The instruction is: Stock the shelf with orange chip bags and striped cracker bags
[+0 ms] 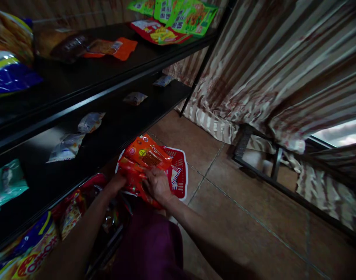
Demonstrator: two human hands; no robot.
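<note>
Down by the floor, a red plastic basket with a white rim holds orange snack packets and a red and white packet. My right hand is over the basket, its fingers curled onto an orange packet that hangs toward my knees. On the basket's left side is my left hand, against the orange packets; its fingers are blurred and mostly hidden.
Black shelves on the left carry small packets, with green bags on the upper level. A box of snack bags sits below. To the right are a striped curtain and a dark metal frame on the tiled floor.
</note>
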